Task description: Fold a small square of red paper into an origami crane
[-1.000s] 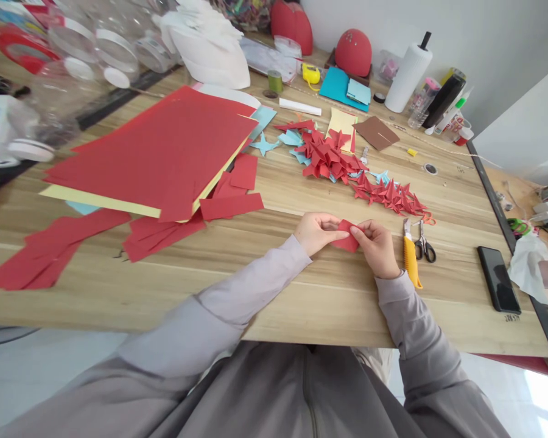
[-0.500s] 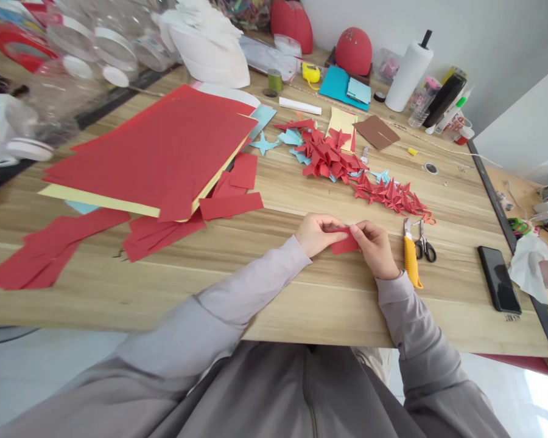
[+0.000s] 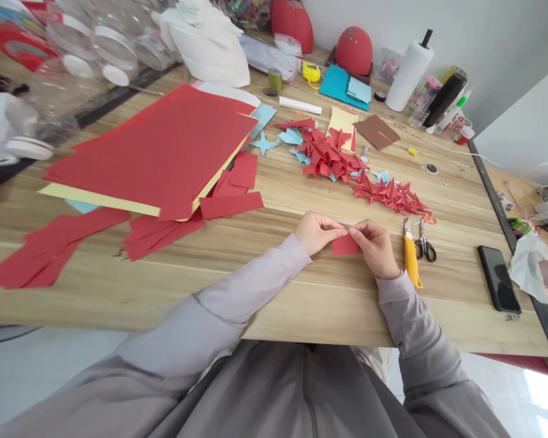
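- Near edge: the person's grey long sleeves (image 3: 256,283) lie over the light wood-grain table (image 3: 301,310), with both forearms angled inward.
- Left hand (image 3: 317,234): fingers curled, pinching the far edge of a small red paper rectangle (image 3: 346,246).
- Right hand (image 3: 375,248): thumb and fingers pinch the same edge, nearly meeting the left hand's fingertips.
- Paper position: it hangs between the hands, toward the table's right. Contact with the table cannot be confirmed.
- Risk: an overly tight or uneven pinch could crease or tear the paper.
- Right of the right hand: a yellow utility knife (image 3: 410,261) lies just beside it, with black-handled steel scissors (image 3: 424,248) next to it. A wrist drifting right could strike either.
- Left: loose red paper strips (image 3: 158,236) lie near a large red card stack (image 3: 150,152). A careless sleeve could shift them.
- Far: a heap of folded red paper shapes (image 3: 331,155) could swallow a dropped piece.
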`<state>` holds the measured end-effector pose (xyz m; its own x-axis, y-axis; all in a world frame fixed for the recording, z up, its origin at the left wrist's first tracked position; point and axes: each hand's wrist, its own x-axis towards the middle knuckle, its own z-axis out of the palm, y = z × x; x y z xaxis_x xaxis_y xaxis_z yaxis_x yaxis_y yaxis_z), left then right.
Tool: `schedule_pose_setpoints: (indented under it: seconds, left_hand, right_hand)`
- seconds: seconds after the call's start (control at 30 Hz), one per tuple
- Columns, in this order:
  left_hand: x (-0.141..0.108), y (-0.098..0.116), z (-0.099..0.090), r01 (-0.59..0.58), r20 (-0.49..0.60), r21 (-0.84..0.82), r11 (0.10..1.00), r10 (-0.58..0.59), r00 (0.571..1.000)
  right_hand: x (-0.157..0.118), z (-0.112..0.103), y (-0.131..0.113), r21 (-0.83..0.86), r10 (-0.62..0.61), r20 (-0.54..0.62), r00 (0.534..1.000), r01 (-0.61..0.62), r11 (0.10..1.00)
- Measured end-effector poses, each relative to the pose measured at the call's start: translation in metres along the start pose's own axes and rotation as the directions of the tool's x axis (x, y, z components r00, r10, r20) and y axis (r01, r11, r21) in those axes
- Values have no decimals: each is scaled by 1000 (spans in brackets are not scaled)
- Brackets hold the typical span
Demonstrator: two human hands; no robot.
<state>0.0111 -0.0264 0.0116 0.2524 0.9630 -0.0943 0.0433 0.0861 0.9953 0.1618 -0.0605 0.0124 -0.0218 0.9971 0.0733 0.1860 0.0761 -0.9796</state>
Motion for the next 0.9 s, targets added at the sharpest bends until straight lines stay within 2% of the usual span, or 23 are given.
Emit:
schedule_pose_setpoints:
  seconds: [0.1,0.2,0.33,0.43,0.6,0.73,0.9]
  left_hand:
    - [0,-2,1,61,29,-81,995,-59,998]
    - [-1,-2,3,144,114,-189,971,-124,986]
    - [-4,1,6,160,167,-236,958,-123,978]
    - [-4,2,6,139,151,-236,962,-105,983]
    - [-2,-1,6,161,110,-244,956,-138,984]
    - [0,-5,7,182,101,-259,948,-161,982]
    - [-1,-3,4,161,142,-328,931,-120,983]
  right_hand:
    - [0,0,1,-21,-25,-59,998,23,1000]
    - [1,-1,3,20,-36,-154,987,39,999]
    - [2,-3,5,77,-42,-262,964,64,995]
    - [3,-3,4,106,-6,-246,969,33,994]
    - [5,-5,5,120,86,-125,988,-71,990]
    - [5,-5,6,100,93,-174,980,-77,992]
    - [3,-2,4,209,195,-184,963,-156,965]
